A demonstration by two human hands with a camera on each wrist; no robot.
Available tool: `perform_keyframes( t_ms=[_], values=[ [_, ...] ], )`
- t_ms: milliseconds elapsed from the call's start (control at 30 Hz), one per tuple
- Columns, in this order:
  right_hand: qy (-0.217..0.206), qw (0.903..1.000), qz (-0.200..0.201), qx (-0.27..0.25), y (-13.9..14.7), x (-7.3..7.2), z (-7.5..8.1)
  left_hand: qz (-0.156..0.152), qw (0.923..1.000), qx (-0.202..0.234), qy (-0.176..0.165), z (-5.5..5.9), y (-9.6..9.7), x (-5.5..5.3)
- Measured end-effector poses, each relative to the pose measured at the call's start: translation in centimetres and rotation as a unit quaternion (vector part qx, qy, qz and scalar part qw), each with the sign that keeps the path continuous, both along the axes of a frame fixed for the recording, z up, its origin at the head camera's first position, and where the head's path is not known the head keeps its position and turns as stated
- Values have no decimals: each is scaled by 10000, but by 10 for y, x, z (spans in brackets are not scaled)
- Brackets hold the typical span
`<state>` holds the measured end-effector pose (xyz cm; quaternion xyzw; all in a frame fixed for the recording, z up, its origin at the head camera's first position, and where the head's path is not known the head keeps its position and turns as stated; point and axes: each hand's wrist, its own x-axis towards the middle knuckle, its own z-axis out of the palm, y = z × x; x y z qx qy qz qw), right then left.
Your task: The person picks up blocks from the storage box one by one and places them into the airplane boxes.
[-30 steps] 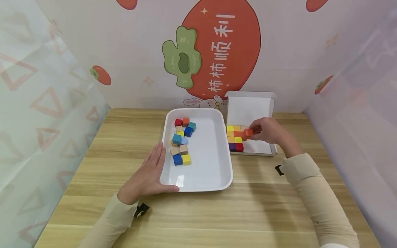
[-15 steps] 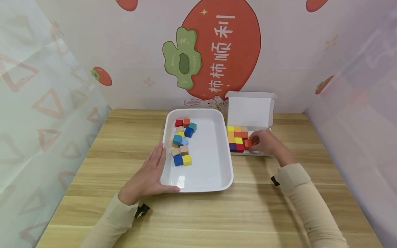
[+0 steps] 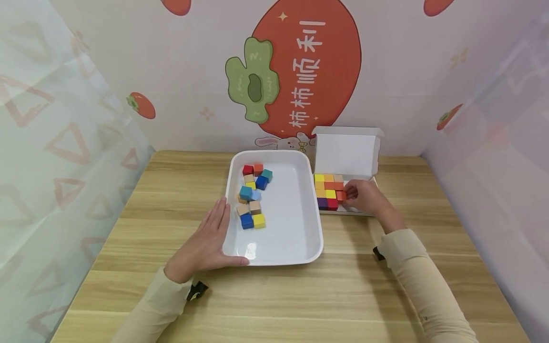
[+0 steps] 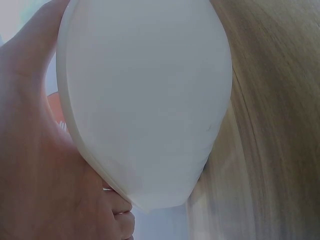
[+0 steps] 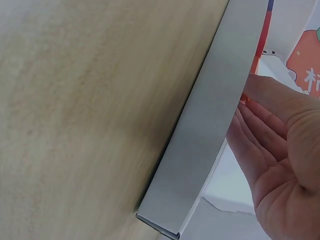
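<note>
In the head view my left hand (image 3: pixel 208 239) lies over the near-left corner of a white tray (image 3: pixel 289 224), fingers extended along the side rim and thumb along the front. The left wrist view shows the hand (image 4: pixel 45 145) at the rim. My right hand (image 3: pixel 365 196) pinches an orange-red wooden cube (image 3: pixel 340 196) inside an open white cardboard box (image 3: pixel 347 152). This cube sits beside a yellow cube (image 3: pixel 330 194) and behind a red cube (image 3: pixel 332 204). The right wrist view has the hand (image 5: pixel 285 135) reaching over the box's front wall (image 5: pixel 200 125), which partly hides the cube.
Several loose cubes, among them a blue one (image 3: pixel 247 220) and a teal one (image 3: pixel 246 192), lie along the tray's left side. Rows of cubes fill the box's left part. Its lid stands raised near the back wall (image 3: pixel 188 71). Both containers rest on a wooden table (image 3: pixel 274 305).
My right hand has brought the orange-red cube down and toward the front of the box, then slid it slightly left against its neighbours. My left hand has stayed on the tray.
</note>
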<state>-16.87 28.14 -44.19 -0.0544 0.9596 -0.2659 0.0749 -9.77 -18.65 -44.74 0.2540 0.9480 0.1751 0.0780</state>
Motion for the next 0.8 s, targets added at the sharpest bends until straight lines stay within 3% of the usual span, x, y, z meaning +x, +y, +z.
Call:
perform_keyframes(
  t_ms=[167,333,567,800],
  values=[
    [129,9999,-52,-77,-3,-1,0,20,10000,-10,-46,0,-1,1],
    [168,9997,6,187,-5,-1,8,34,9999,-40,-110,0,0,0],
    [322,9980,231,494,-21,-7,41,49,9999,-54,-76,1,-1,0],
    [518,9967,514,344,-54,-23,76,22,10000,-17,-45,1,0,0]
  ],
)
